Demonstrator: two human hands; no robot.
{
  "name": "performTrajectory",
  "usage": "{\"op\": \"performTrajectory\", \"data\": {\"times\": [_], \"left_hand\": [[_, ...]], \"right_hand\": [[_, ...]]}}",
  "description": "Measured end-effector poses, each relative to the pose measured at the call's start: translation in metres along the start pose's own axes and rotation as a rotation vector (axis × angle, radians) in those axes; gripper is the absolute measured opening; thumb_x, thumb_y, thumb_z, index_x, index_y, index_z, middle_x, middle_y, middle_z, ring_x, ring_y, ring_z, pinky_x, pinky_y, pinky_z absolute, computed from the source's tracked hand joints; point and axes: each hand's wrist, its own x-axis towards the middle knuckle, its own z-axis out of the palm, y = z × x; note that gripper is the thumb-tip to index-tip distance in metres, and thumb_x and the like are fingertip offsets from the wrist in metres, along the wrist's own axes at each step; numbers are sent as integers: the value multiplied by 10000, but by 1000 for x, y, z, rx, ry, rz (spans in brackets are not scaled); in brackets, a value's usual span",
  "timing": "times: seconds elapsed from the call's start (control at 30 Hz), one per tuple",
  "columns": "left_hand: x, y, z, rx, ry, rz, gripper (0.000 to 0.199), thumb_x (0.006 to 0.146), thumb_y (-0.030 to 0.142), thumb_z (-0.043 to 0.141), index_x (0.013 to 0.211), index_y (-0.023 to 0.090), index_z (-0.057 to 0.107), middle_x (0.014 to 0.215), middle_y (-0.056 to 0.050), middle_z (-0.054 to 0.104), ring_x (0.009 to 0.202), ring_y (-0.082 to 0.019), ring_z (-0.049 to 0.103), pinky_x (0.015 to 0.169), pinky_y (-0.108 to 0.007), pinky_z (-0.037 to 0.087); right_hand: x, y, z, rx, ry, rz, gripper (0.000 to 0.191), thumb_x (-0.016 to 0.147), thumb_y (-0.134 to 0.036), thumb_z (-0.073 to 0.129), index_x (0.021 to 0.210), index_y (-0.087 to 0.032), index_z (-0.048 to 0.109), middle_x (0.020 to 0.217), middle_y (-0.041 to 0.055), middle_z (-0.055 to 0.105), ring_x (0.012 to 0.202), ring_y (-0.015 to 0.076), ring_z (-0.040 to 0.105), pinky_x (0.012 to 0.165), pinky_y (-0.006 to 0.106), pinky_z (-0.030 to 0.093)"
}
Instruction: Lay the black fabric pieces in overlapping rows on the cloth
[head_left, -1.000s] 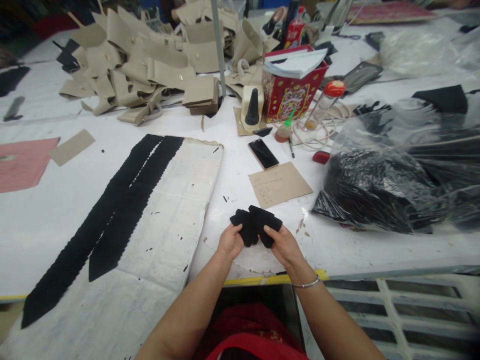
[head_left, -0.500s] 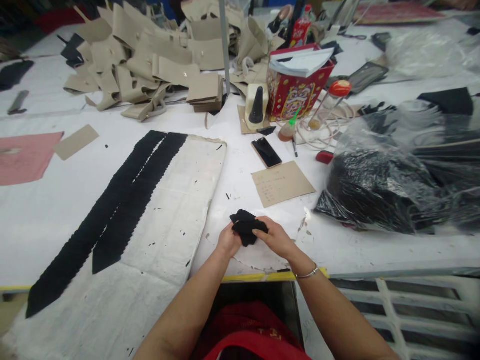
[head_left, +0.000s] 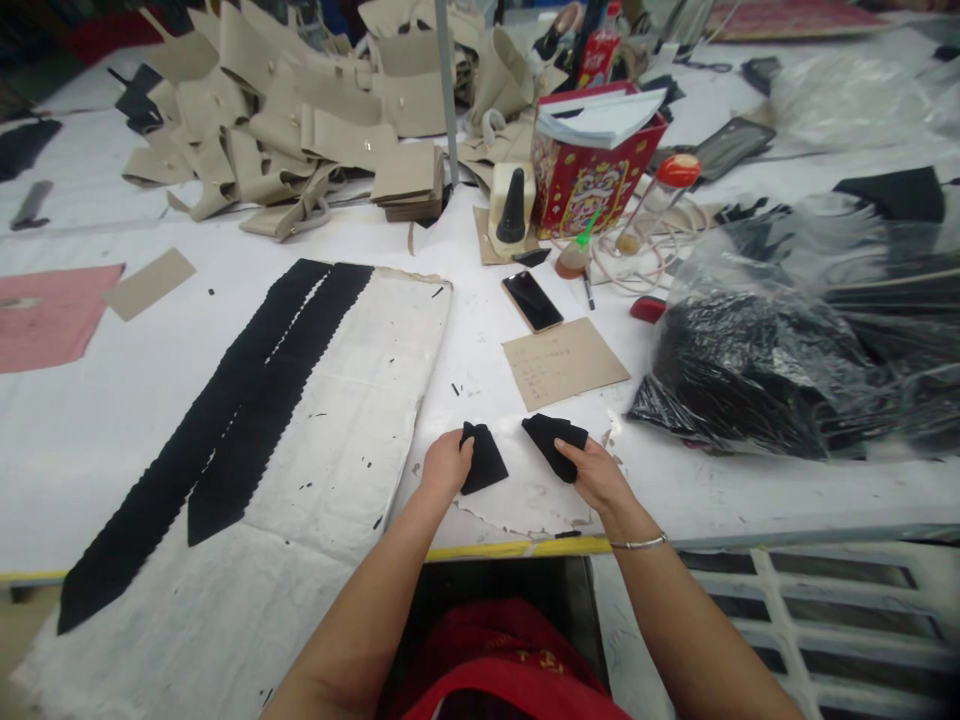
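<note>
My left hand point(head_left: 448, 464) is closed on a black fabric piece point(head_left: 486, 462) just above the white table near its front edge. Apart from it, to the right, my right hand point(head_left: 598, 470) grips a small fanned stack of black fabric pieces point(head_left: 553, 447), thumb on top. How many pieces each hand holds I cannot tell. On the left, two long rows of overlapping black pieces point(head_left: 281, 410) lie slantwise on a whitish sheet point(head_left: 352, 400), a narrow gap between them.
Beyond my hands lie a cardboard sheet with writing point(head_left: 566, 362) and a phone point(head_left: 532, 301). Right of them sits a clear plastic bag of black material point(head_left: 757, 360). Farther back stand a red box of papers point(head_left: 577, 185), an oil bottle point(head_left: 574, 258) and piled beige bag parts point(head_left: 300, 110).
My hands were together on one bunch of black pieces. Now they are apart, each with black fabric, the right hand having moved rightward.
</note>
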Motion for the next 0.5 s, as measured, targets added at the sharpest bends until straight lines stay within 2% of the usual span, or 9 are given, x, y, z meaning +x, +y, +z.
{"op": "performTrajectory", "data": {"times": [0.1,0.23,0.3,0.37,0.5], "left_hand": [[-1,0,-7,238,45,55,184,816,278,474,877,157,598,896,-111,601,861,-220,555,748,-311,400],[-1,-6,-5,256,92,141,122,795,238,503,794,174,607,859,-84,573,834,-195,546,737,-293,398],[0,-9,-4,147,127,176,102,780,229,517,765,176,603,841,-66,574,798,-172,551,733,-280,402],[0,-13,-5,-23,156,136,89,762,237,530,729,176,586,769,-37,581,709,-146,559,695,-270,414],[-5,-16,-11,-530,95,-180,117,721,238,553,648,181,482,515,31,523,482,-113,524,490,-224,395]], "right_hand": [[-1,4,-6,-46,8,-7,390,632,-317,720,994,-191,645,1075,66,648,1064,249,552,981,435,368],[-4,9,-6,-62,3,-26,382,630,-313,722,983,-185,649,1064,64,653,1049,244,561,987,438,356],[-5,9,-5,-41,-5,-16,377,627,-308,725,976,-183,653,1057,64,656,1037,243,567,987,437,355],[-7,8,-4,-10,-21,7,374,629,-306,724,976,-184,654,1056,66,656,1033,245,569,980,437,363],[-9,5,-5,62,-37,61,358,635,-278,719,976,-187,657,1051,64,659,1036,245,567,958,419,390]]}}
